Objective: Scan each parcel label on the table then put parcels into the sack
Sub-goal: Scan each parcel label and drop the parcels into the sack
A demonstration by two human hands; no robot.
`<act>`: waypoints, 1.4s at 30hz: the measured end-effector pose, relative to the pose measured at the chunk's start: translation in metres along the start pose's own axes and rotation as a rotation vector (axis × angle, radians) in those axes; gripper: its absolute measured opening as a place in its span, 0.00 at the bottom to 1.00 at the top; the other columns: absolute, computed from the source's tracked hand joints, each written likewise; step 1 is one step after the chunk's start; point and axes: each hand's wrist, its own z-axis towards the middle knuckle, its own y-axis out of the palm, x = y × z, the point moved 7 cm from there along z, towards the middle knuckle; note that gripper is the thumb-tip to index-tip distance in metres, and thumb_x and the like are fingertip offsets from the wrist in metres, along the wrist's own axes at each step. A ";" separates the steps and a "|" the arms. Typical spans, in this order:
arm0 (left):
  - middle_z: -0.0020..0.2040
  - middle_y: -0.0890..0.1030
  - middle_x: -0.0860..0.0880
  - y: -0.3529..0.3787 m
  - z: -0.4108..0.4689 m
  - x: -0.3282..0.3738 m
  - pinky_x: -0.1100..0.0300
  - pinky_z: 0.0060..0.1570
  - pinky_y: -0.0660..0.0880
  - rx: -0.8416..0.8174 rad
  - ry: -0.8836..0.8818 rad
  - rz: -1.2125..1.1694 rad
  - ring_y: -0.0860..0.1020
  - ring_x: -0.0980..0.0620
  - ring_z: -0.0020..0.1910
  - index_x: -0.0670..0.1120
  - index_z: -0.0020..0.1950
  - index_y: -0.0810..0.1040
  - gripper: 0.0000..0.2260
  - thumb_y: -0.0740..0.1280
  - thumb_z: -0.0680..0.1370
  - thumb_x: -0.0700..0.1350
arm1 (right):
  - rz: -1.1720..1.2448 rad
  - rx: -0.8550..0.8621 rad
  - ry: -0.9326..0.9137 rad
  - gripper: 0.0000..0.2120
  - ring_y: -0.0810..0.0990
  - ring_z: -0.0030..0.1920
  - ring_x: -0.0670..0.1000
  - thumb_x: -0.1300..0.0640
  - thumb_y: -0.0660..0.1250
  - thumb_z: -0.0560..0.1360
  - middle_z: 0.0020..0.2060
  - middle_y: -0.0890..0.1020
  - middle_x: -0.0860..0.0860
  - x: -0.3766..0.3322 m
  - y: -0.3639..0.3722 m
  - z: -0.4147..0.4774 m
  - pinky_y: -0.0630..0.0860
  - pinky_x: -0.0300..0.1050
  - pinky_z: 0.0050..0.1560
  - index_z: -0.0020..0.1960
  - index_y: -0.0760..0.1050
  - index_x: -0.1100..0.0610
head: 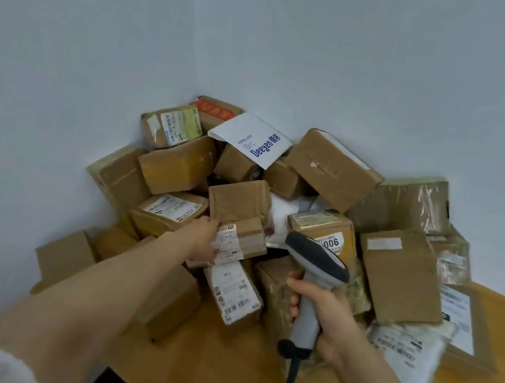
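Two hands cooperate: left hand clasps a small box label-up, seemingly so the scanner, gripped in right hand, can read it.

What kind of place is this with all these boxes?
Probably a small parcel depot or mailroom: labelled parcels are heaped on a table in a corner, and the right hand holds a scanner.

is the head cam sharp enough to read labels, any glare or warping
Head view: soft, even light; wide-angle warp toward the edges; tape glare on the far-right box; the label on the parcel in the left hand is smeared; "Deeyeo" on the white mailer reads clearly; the scanner is sharp.
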 end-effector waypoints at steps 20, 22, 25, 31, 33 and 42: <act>0.54 0.82 0.47 -0.054 -0.096 -0.004 0.51 0.58 0.77 -0.003 -0.018 -1.130 0.80 0.49 0.54 0.45 0.67 0.75 0.18 0.68 0.76 0.41 | -0.172 -0.052 -0.182 0.04 0.72 0.25 0.50 0.69 0.69 0.73 0.26 0.74 0.55 -0.009 0.034 -0.075 0.72 0.43 0.27 0.46 0.76 0.64; 0.58 0.79 0.48 -0.061 -0.107 -0.007 0.54 0.58 0.75 0.075 -0.006 -1.031 0.78 0.50 0.55 0.46 0.69 0.73 0.22 0.70 0.75 0.42 | -0.209 -0.063 -0.211 0.04 0.72 0.25 0.51 0.68 0.70 0.73 0.26 0.74 0.55 -0.013 0.035 -0.083 0.73 0.44 0.28 0.47 0.76 0.64; 0.61 0.74 0.49 -0.074 -0.124 -0.010 0.60 0.55 0.72 0.263 0.053 -0.746 0.74 0.52 0.57 0.47 0.72 0.68 0.31 0.75 0.70 0.41 | -0.240 -0.077 -0.227 0.05 0.73 0.27 0.52 0.66 0.70 0.73 0.27 0.75 0.55 -0.014 0.036 -0.093 0.73 0.45 0.29 0.48 0.76 0.64; 0.61 0.73 0.50 -0.086 -0.151 -0.003 0.65 0.52 0.68 0.570 0.226 -0.362 0.71 0.55 0.58 0.47 0.74 0.64 0.38 0.76 0.68 0.45 | -0.326 -0.105 -0.250 0.05 0.73 0.25 0.52 0.64 0.70 0.74 0.26 0.76 0.54 -0.014 0.039 -0.111 0.73 0.42 0.27 0.48 0.76 0.63; 0.61 0.73 0.49 -0.085 -0.156 -0.002 0.63 0.54 0.69 0.607 0.248 -0.330 0.72 0.53 0.59 0.46 0.75 0.63 0.39 0.76 0.68 0.47 | -0.329 -0.116 -0.244 0.05 0.73 0.25 0.52 0.63 0.70 0.74 0.26 0.76 0.54 -0.013 0.040 -0.115 0.73 0.42 0.27 0.48 0.76 0.63; 0.63 0.71 0.47 -0.086 -0.160 -0.006 0.59 0.57 0.71 0.609 0.192 -0.340 0.71 0.50 0.61 0.44 0.76 0.60 0.39 0.75 0.70 0.47 | -0.296 -0.123 -0.227 0.04 0.71 0.24 0.51 0.64 0.70 0.73 0.25 0.75 0.55 -0.016 0.046 -0.116 0.72 0.42 0.28 0.43 0.76 0.63</act>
